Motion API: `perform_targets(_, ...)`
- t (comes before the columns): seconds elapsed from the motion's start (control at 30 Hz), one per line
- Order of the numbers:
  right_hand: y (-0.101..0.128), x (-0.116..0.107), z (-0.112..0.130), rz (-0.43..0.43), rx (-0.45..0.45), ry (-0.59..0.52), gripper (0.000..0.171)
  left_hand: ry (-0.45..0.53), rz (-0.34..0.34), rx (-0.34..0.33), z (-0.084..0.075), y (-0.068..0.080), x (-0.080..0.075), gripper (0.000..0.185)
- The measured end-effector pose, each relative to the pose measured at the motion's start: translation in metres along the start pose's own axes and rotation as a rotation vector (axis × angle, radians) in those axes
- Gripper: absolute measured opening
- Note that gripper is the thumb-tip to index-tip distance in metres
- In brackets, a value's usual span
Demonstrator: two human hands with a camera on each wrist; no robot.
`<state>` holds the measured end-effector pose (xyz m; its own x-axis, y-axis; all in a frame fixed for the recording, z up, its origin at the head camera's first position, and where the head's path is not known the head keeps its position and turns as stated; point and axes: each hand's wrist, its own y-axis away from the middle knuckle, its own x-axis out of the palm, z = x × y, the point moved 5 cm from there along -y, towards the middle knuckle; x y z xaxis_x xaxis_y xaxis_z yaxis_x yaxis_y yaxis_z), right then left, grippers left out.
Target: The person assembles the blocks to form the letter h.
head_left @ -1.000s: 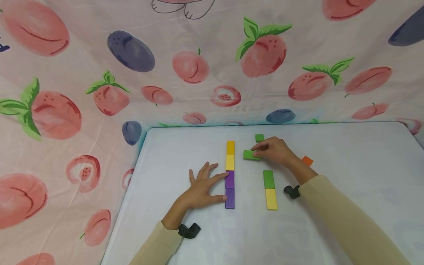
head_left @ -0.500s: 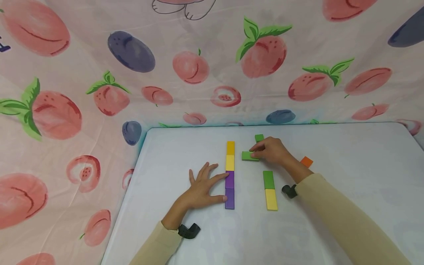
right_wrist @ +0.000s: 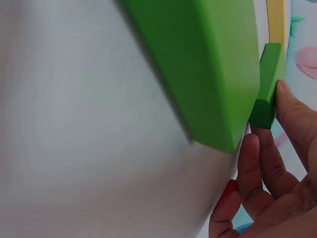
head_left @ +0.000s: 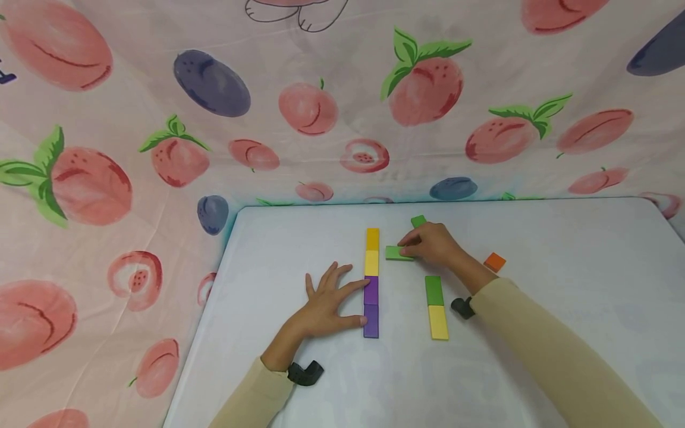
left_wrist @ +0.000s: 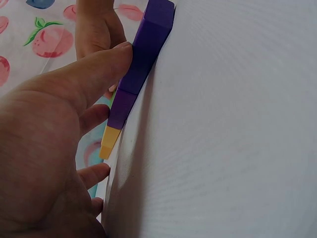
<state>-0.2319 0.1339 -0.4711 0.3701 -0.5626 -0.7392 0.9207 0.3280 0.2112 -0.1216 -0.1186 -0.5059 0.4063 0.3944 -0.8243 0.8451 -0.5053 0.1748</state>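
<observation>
1. While the left hand [head_left: 325, 306] lies flat with fingers spread, its thumb and forefinger touch the purple blocks [head_left: 371, 306] just beside it.
2. Right hand [head_left: 433, 244] pinches a green block [head_left: 397, 253], lying on the table [head_left: 562, 267] near the yellow block [head_left: 371, 262] of that row.

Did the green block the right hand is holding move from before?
Yes. The green block slid left across the table, toward the long row of blocks, which stayed put. The right hand moved with it.
</observation>
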Motion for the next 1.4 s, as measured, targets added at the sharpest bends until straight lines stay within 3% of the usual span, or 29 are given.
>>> perform_targets(1.07, -0.008, 0.009, 0.011, 0.01, 0.026, 0.012, 0.023, 0.003, -0.012, 0.019, 0.0, 0.003, 0.0, 0.075)
perform_targets(1.4, -0.003, 0.004, 0.01, 0.035, 0.037, 0.004, 0.03, 0.007, -0.014, 0.024, 0.001, 0.004, -0.001, 0.075)
